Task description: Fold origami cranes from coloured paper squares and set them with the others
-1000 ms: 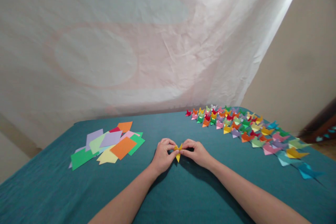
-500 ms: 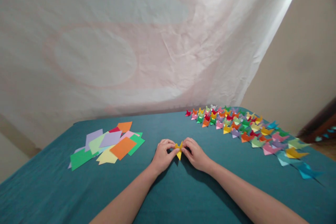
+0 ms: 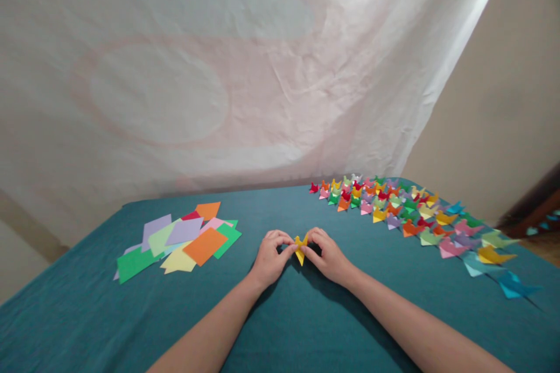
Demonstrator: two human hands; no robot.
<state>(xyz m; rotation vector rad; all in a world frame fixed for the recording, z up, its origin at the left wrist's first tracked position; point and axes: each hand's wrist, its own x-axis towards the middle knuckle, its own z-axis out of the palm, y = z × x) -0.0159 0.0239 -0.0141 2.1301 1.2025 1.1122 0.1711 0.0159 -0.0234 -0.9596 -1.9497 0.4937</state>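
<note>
Biggest thing around is a pale backdrop [image 3: 196, 99], hanging beyond the hands. Between it and the person there's a table [image 3: 280, 332] under teal cloth, running out past the hands on both sides.

Off to the right of the hands and further out is a whole flock of folded paper birds [image 3: 411, 228] in tons of colours, bunched tight at the far end, with the closest blue one well apart from the right hand. To the left of the hands is a loose pile of flat paper sheets [image 3: 184, 231], overlapping every which way. Neither group has budged in the last second.

The left hand [image 3: 272, 256] and right hand [image 3: 326, 253] are both pinching, thumb against fingers, and tbh that's where all the change is. Smallest of the lot, the yellow paper piece [image 3: 301, 249] is right between them, narrow tip aimed back toward the person. Half a second ago its top points made a sharper V; now they look shorter and wider apart, and the piece sits a touch further right. Reads like small shaping, not letting go, so probably still mid-work. Can't tell if there's a fresh crease, or if the tip touches the cloth.
</note>
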